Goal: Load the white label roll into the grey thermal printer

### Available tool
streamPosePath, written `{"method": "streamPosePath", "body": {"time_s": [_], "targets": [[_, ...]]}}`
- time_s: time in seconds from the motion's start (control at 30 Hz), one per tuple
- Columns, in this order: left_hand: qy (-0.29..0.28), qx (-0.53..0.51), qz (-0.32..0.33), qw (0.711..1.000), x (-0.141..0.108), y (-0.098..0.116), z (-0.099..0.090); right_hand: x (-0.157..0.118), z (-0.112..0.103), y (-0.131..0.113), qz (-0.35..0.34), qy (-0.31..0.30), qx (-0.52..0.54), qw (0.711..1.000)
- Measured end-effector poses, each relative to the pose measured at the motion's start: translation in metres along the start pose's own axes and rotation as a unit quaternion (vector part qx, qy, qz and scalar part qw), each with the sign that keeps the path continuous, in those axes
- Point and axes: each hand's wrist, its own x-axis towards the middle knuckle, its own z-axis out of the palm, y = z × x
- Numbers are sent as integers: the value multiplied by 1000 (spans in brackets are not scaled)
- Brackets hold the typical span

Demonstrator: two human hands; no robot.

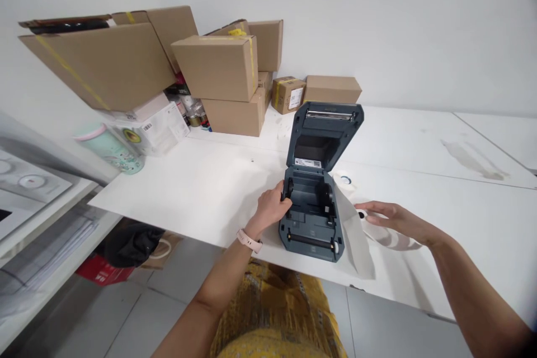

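Printer [310,218], dark blue-grey, sits on the white counter [235,179] with its lid [319,134] raised toward twelve o'clock; the clock here is centred on its body. The bay inside faces up, and a black roller [311,240] runs across the part nearest six o'clock.

At nine o'clock the left hand [271,205] is closed on the printer's side wall, thumb hooked over the edge and fingers on the outer face. A pale pink band [250,241] circles that wrist.

At three o'clock the right hand [394,221] reaches in with its fingers stretched and slightly bent, beside a dark round spot [361,215]; whether they have hold of anything, I cannot tell. Between that hand and the printer lies a white paper strip [356,243]. Near two o'clock, just beside the printer, is a white roll [351,185] with a blue-ringed core.

Farther off, stacked cardboard boxes [213,70] stand at eleven o'clock, and a long carton [331,89] sits between twelve and one. A mint tumbler [111,148] tilts between nine and ten.
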Motion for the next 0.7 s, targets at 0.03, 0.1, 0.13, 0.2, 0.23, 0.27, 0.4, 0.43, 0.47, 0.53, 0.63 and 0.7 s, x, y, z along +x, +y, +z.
{"method": "streamPosePath", "body": {"time_s": [0.03,0.1,0.13,0.2,0.23,0.27,0.4,0.43,0.47,0.53,0.63,0.7], "targets": [[0,0,0,1000,0,0,0,1,5,-3,-4,-3,-4,1000],[-1,-1,-1,1000,-1,1,-1,4,15,-7,-13,0,-8,1000],[0,-1,-2,1000,-1,1,-2,5,19,-7,-20,6,-13,1000],[1,-4,-3,1000,-2,1,-2,10,29,-6,-39,31,-30,998],[1,-5,-2,1000,-2,1,-2,12,35,-4,-49,49,-40,997],[2,-7,-2,1000,-2,1,-2,15,41,-2,-59,68,-49,995],[2,-14,-1,1000,-2,0,0,15,61,8,-68,116,-71,988],[2,-15,-2,1000,-1,0,0,11,61,10,-65,125,-77,987],[2,-16,-2,1000,-1,-1,1,5,60,11,-56,132,-77,987],[2,-19,-3,1000,-1,-1,1,-13,51,14,-30,141,-46,989],[2,-24,-3,1000,0,-2,1,-43,35,12,-21,217,84,972],[3,-27,-2,1000,0,-3,2,-56,31,-1,-88,267,175,943]]}}
